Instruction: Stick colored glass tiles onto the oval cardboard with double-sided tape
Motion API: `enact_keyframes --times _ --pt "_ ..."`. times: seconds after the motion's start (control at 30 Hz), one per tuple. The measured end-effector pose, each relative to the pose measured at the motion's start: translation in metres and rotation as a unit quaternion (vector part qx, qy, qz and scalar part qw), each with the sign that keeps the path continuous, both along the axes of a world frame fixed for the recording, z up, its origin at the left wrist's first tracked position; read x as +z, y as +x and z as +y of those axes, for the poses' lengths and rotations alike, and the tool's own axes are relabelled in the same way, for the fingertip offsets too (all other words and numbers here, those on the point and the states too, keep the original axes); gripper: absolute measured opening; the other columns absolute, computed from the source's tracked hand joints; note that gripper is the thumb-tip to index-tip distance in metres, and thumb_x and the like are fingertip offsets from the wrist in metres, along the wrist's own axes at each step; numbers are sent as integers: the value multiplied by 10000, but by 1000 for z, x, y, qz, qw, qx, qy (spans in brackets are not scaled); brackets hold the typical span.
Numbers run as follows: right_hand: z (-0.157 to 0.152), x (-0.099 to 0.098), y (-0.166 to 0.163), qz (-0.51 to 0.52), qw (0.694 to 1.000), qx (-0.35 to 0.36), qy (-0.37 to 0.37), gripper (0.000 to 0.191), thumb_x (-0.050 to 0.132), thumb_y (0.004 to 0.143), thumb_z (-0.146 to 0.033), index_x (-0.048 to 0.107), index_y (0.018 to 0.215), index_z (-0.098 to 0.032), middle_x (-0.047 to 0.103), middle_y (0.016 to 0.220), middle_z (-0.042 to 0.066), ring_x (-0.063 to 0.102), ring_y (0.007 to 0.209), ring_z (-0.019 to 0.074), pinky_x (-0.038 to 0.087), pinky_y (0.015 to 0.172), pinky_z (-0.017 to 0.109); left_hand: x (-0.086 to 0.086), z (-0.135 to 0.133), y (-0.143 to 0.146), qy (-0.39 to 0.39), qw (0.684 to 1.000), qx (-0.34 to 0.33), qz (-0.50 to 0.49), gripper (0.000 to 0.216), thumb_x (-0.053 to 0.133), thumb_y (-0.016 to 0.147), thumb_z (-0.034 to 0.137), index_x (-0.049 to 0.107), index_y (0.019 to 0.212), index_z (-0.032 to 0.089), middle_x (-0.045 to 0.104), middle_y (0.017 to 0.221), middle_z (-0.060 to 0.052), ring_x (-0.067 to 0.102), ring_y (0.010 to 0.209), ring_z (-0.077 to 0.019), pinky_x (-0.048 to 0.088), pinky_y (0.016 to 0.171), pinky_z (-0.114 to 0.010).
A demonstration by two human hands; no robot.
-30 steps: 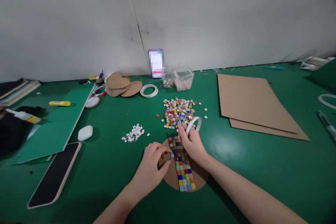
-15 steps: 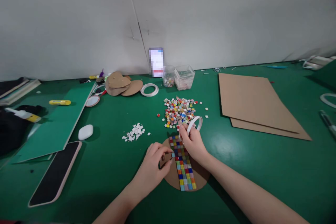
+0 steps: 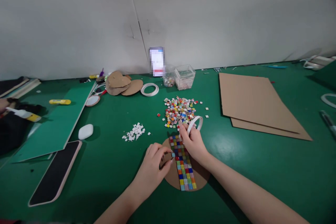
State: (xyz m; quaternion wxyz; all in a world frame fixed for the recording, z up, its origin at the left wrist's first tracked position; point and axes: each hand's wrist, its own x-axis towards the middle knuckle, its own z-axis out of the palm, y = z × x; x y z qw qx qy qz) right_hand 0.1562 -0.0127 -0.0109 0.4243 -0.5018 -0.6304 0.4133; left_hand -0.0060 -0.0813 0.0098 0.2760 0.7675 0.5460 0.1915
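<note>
1. Left hand (image 3: 154, 162): curled, thumb and forefinger slightly apart at a light-blue tile (image 3: 173, 155) (grip cannot be told);
2. Right hand (image 3: 193, 143): closed on a white ring (image 3: 200, 123);
3. Tile strip (image 3: 186, 173): lying on cardboard disc (image 3: 172, 175).

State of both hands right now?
Left hand: curled at a light blue tile; can't tell if gripped.
Right hand: closed, holding a white ring.
</note>
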Motion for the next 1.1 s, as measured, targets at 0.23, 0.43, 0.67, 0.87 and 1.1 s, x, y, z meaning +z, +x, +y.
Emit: enact_keyframes --times 0.23,0.43,0.67,0.87,1.1 --pt "0 -1 0 13 1000 -2 0 326 331 899 -357 370 612 -207 362 506 -52 330 450 98 266 467 247 3 1 1 -3 1000 0 6 139 451 844 198 500 973 217 468 876 -35 471 787 -169 430 676 -298" --pt "-1 1 0 4 1000 1 -2 338 320 909 -359 360 611 -207 356 507 -54 326 452 97 254 469 248 2 1 1 -1 1000 -1 6 153 454 840 187 502 981 219 473 880 -36 471 790 -167 426 671 -286" --pt "-1 2 0 0 1000 -1 -1 336 331 906 -359 366 610 -205 360 494 -59 339 449 96 256 468 245 4 2 0 0 1000 16 -7 192 476 818 197 491 1009 216 471 936 -48 463 857 -183 427 733 -311" --pt "0 2 1 4 1000 -9 3 327 346 897 -356 364 606 -209 348 486 -59 343 450 101 265 467 247 10 24 5 49 998 28 6 293 414 859 218 425 1152 231 464 1020 -65 442 976 -208 394 829 -353" --pt "1 1 0 33 999 -19 -2 331 334 899 -377 367 614 -211 354 486 -56 349 453 106 281 464 246 0 47 11 69 995 -31 69 503 563 766 254 384 1237 273 440 1074 -64 410 1003 -250 368 844 -388"
